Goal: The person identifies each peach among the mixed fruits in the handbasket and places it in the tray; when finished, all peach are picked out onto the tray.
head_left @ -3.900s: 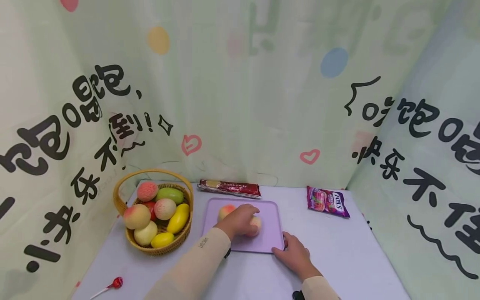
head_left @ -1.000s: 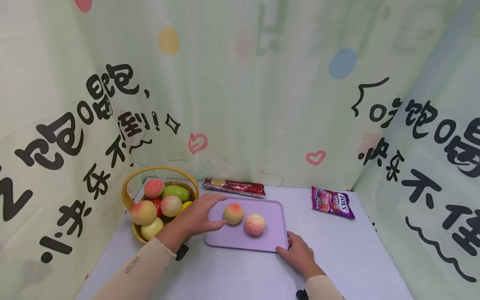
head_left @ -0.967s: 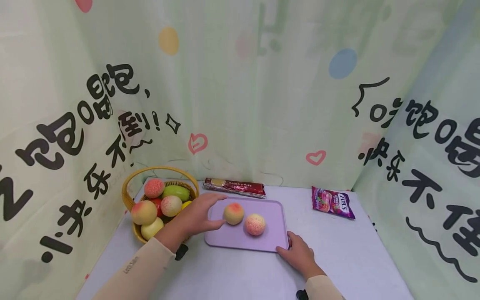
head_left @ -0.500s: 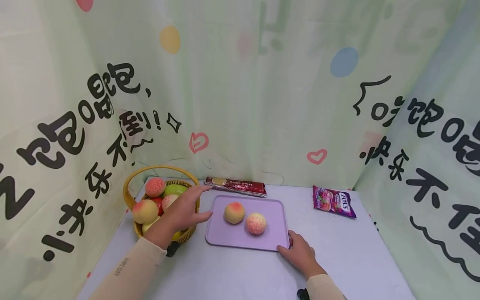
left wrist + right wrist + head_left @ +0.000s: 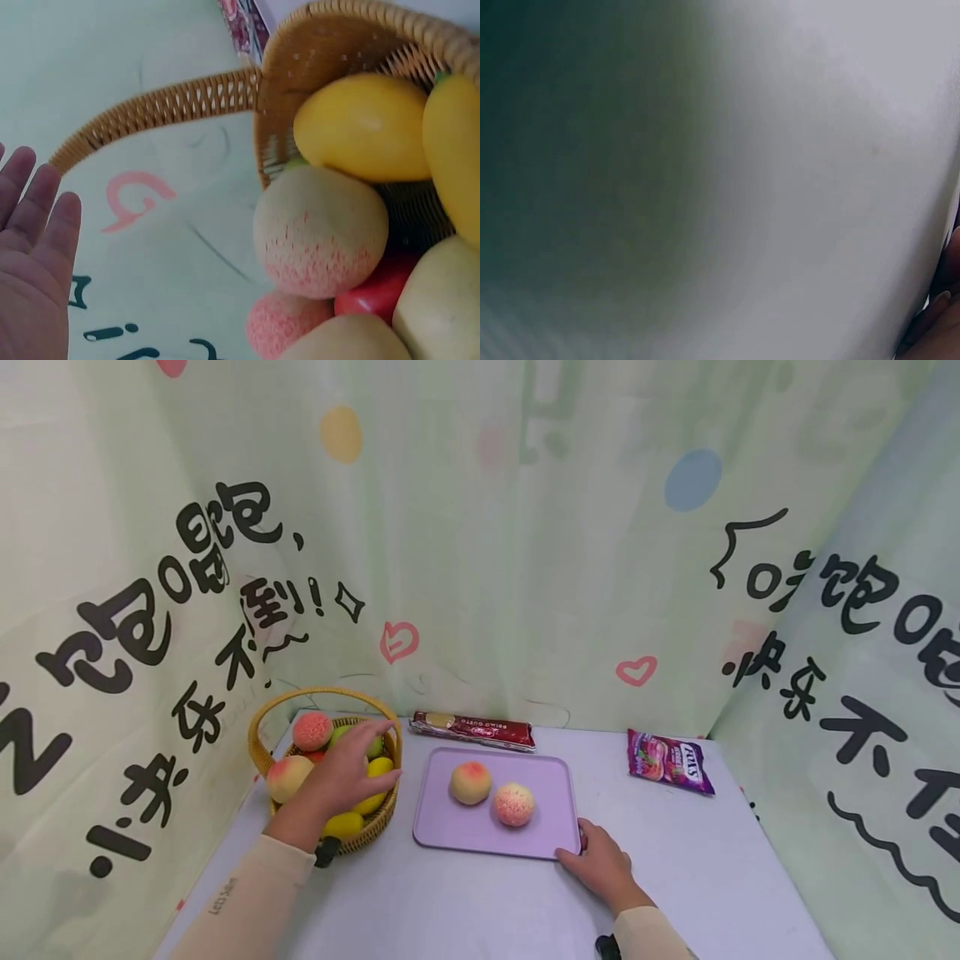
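Observation:
My left hand [image 5: 341, 781] is over the wicker basket [image 5: 386, 814], fingers spread and nothing in them. In the left wrist view, that hand [image 5: 34, 262] appears beside the basket handle [image 5: 180, 101], apart from the fruit. A speckled peach [image 5: 319, 229] and a yellow fruit [image 5: 364, 127] lie in the basket. With thumb on the rim, my right hand [image 5: 600, 864] grips the near right corner of the lilac tray [image 5: 480, 843]. On the tray sit a peach with an orange top [image 5: 471, 782] and a pink-speckled peach [image 5: 513, 804]. The right wrist view is mostly blurred.
Behind the tray lies a long dark-red snack packet [image 5: 472, 731]. A purple candy bag [image 5: 670, 762] rests at the back right of the white table [image 5: 480, 910]. Printed cloth [image 5: 480, 568] hangs along the back and sides.
My left hand was at the peaches on the tray, then drew back left, fingers spread, to above the basket. The right hand has stayed on the tray corner.

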A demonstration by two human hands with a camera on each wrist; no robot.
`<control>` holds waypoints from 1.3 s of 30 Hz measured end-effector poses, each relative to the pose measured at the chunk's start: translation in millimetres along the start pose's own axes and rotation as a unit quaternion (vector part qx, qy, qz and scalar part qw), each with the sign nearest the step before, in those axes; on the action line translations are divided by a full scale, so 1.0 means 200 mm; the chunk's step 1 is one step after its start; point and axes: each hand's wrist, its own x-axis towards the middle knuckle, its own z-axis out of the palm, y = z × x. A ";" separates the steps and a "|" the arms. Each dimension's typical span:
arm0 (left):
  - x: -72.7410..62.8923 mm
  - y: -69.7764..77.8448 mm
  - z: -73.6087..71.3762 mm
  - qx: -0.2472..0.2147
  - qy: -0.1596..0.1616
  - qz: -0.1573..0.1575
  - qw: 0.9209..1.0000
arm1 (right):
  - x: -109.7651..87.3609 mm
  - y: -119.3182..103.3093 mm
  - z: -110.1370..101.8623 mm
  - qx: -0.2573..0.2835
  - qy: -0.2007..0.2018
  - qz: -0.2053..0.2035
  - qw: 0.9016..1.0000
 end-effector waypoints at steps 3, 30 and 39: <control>0.01 -0.02 -0.02 0.007 0.002 -0.010 1.000 | 0.00 0.00 0.00 0.000 0.001 0.000 1.000; 0.04 -0.25 -0.08 -0.006 -0.002 -0.059 0.998 | 0.01 0.01 0.01 0.005 0.000 0.003 1.000; 0.04 -0.33 -0.05 0.001 -0.030 -0.093 0.995 | 0.00 0.00 0.00 0.004 -0.004 0.008 1.000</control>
